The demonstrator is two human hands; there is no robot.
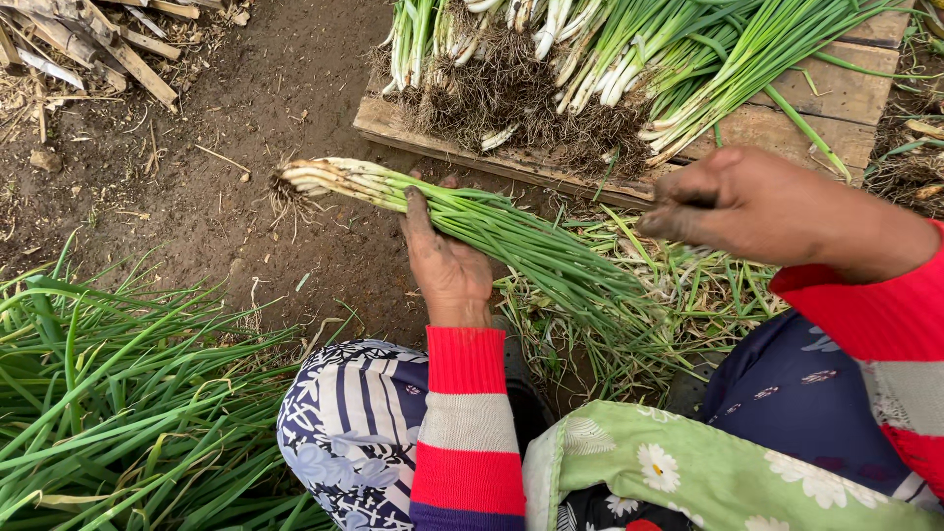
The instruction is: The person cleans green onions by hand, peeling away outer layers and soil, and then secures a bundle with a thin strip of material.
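Note:
My left hand (444,258) grips a bunch of green onions (511,234) around its middle. The bunch lies slanted, with white root ends (320,178) pointing up-left over the dirt and green leaves trailing down to the right. My right hand (752,205) hovers to the right of the bunch, soiled, fingers curled; I cannot tell whether it pinches anything. Both arms wear red and grey striped sleeves.
A wooden pallet (836,93) at the top carries a heap of green onions (600,54) with tangled roots. A pile of long green leaves (118,403) lies at lower left. Wood scraps (88,44) sit at top left. Trimmings (678,285) litter the bare soil (246,118).

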